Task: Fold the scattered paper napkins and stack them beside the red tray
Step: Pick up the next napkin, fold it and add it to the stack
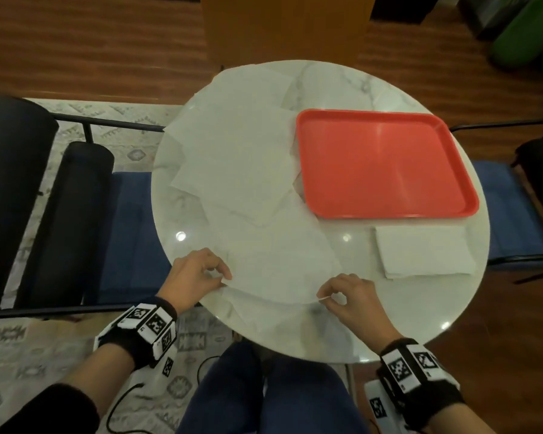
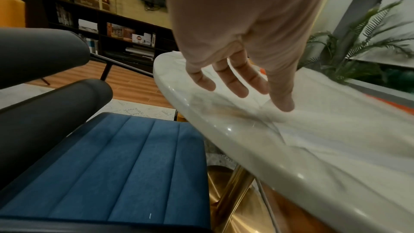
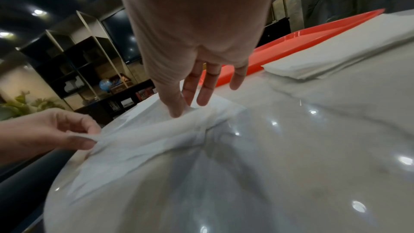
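Observation:
A white paper napkin (image 1: pixel 279 270) lies spread at the near edge of the round marble table (image 1: pixel 373 324). My left hand (image 1: pixel 224 278) pinches its near left corner and my right hand (image 1: pixel 323 296) pinches its near right corner, lifting that edge slightly. The right wrist view shows the napkin (image 3: pixel 156 139) rumpled between both hands, with the right hand (image 3: pixel 179 111) at one end. Several unfolded napkins (image 1: pixel 232 151) overlap across the table's left half. The red tray (image 1: pixel 383 164) sits at the right, and a stack of folded napkins (image 1: pixel 423 252) lies just in front of it.
A blue-seated chair with black bolsters (image 1: pixel 76 220) stands to the left of the table, another blue chair (image 1: pixel 508 214) to the right. My knees (image 1: pixel 264 393) are under the table's near edge. A patterned rug (image 1: pixel 29 355) covers the floor at the left.

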